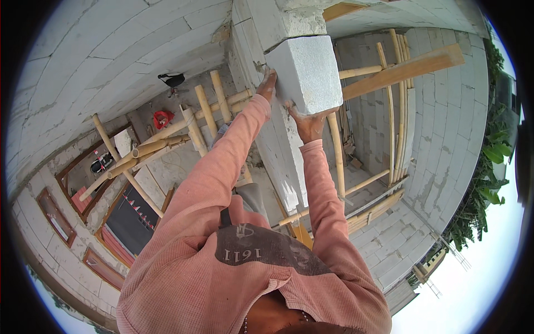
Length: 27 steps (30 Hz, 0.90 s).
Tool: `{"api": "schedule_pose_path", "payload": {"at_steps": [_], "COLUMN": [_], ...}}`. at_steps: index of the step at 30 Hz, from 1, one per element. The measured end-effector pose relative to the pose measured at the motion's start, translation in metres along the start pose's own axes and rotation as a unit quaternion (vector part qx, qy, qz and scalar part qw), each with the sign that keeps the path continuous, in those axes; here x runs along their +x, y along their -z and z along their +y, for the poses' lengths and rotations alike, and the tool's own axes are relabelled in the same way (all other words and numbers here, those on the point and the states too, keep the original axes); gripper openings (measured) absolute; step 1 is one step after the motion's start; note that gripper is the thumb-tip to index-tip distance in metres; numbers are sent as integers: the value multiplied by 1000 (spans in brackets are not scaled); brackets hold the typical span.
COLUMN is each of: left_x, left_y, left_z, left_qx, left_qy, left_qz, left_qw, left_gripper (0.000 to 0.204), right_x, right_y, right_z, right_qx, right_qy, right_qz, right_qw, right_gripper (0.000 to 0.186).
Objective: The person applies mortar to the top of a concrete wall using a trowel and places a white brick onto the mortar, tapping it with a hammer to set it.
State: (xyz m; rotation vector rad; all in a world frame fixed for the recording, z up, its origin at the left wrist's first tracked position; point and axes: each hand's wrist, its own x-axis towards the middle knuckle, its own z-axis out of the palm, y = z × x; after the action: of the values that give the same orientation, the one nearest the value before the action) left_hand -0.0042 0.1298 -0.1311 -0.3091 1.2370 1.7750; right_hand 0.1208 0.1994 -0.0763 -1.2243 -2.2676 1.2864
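Observation:
A pale grey lightweight concrete block (309,75) sits at the top of a narrow block wall (273,142), right against another block (305,21) at its far end. My left hand (267,84) presses on its left side, fingers pointing away from me. Around the lower near edge, my right hand (307,123) grips the same block, with the thumb up on the left face. Part of the right fingers is hidden beneath it. Both arms reach forward in pink sleeves.
Bamboo scaffold poles (208,111) cross below on the left, and more poles (399,106) stand at right. A wooden plank (405,71) slants behind the block. Block walls (445,122) surround the space, and a red bag (162,119) lies on the floor far below.

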Motion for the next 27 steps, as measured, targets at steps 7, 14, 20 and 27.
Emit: {"api": "schedule_pose_path", "payload": {"at_steps": [7, 14, 20, 27], "left_x": [31, -30, -81, -165], "left_y": [21, -1, 72, 216], "left_z": [-8, 38, 23, -46], "left_qx": [-10, -23, 225, 797], "left_qy": [82, 38, 90, 391], "left_qz": [24, -82, -92, -166], "left_qw": [996, 996, 966, 429], "left_gripper": [59, 101, 90, 98], "right_x": [11, -106, -383, -604], "right_y": [0, 44, 0, -75], "right_z": [-18, -16, 105, 277], "right_qx": [-23, -38, -14, 106], "right_qy": [44, 64, -246, -666], "right_qz": [-4, 146, 76, 113], "right_qw": [999, 986, 966, 729], "right_gripper": [130, 103, 30, 50]}}
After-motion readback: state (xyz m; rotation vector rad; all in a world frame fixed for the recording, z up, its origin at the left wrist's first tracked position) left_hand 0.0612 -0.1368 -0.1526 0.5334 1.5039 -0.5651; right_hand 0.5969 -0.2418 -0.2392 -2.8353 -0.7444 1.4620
